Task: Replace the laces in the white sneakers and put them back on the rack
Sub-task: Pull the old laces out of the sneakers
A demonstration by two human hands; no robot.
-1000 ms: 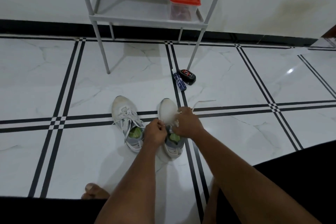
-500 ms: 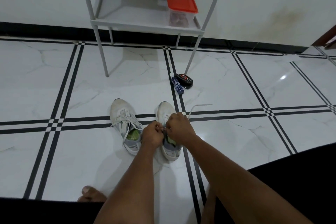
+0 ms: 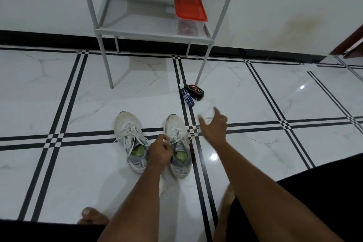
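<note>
Side by side, both sneakers [image 3: 177, 143] point toes toward the rack [image 3: 153, 33], left hand [image 3: 160, 151] pinching lace [image 3: 193, 133], right hand [image 3: 213, 127] blurred.

The right hand [image 3: 213, 127] has swung away from the right sneaker [image 3: 177, 143], drawing its lace [image 3: 193, 133] outward. The left hand [image 3: 160, 151] has slid back toward the tongue.

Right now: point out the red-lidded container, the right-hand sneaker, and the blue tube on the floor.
red-lidded container [image 3: 190, 7], head view, on the lid top.
right-hand sneaker [image 3: 173, 122], head view, on the toe cap.
blue tube [image 3: 187, 97], head view, mid-body.
</note>
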